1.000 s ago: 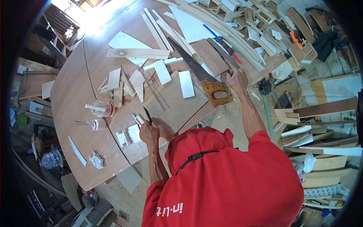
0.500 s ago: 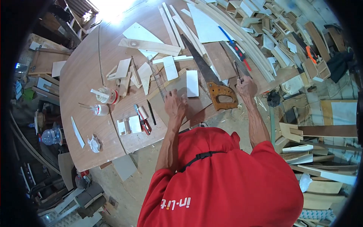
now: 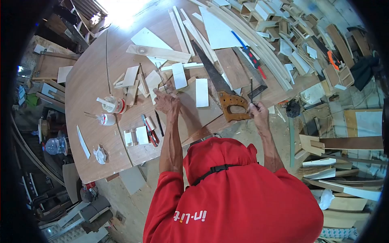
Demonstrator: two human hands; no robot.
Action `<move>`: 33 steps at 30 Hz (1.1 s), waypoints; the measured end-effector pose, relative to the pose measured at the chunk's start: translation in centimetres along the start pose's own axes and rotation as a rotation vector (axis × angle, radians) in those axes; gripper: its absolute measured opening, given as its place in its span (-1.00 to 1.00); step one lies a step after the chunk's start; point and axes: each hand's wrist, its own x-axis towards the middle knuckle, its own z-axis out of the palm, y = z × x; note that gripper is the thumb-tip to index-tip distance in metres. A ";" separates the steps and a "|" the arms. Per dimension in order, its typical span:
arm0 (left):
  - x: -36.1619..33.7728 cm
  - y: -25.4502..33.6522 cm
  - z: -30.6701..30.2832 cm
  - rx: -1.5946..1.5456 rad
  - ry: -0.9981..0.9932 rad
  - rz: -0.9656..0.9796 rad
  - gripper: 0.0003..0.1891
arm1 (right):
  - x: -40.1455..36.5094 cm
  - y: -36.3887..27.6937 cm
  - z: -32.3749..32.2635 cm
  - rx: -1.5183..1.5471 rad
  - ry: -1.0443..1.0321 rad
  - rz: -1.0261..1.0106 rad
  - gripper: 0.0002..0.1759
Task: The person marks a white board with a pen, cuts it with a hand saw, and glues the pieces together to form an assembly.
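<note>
My left hand (image 3: pixel 167 102) is over the middle of the table, fingers reaching forward and left, somewhat apart. It lies at the near end of a clear ruler (image 3: pixel 163 82) and partly covers it; I cannot make out a firm grip. In my right hand (image 3: pixel 259 114), at the table's near right edge, a thin dark pencil-like tool (image 3: pixel 251 91) stands upright between the fingers. The wooden handle of a handsaw (image 3: pixel 234 106) lies just left of that hand. A white rectangular piece (image 3: pixel 201 92) rests on a brown board (image 3: pixel 189 106) between my hands.
Left of my left hand are a glue tub (image 3: pixel 114 105), a small bottle (image 3: pixel 107 119), red pliers-like tool (image 3: pixel 150 131) and a black pencil (image 3: pixel 159 123). Long wood strips (image 3: pixel 259 46) and a red-blue tool (image 3: pixel 252 56) lie at right. Wooden offcuts (image 3: pixel 296 52) pile beyond the table.
My left hand has moved left and slightly forward, onto the ruler. My right hand has come back toward the table edge, with the thin tool still in its fingers.
</note>
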 end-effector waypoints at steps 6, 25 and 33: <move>0.3 -2.7 1.1 -0.427 -0.042 0.016 -0.24 | -2.0 -1.0 2.9 0.161 -0.271 0.003 -0.86; -9.0 4.8 0.9 -1.312 -0.586 -0.152 -0.82 | -3.3 0.4 8.5 -0.040 -0.333 -0.140 -0.75; -8.4 4.7 2.7 0.088 -0.115 0.401 -0.37 | -2.6 1.7 3.6 -0.112 -0.208 -0.222 -0.78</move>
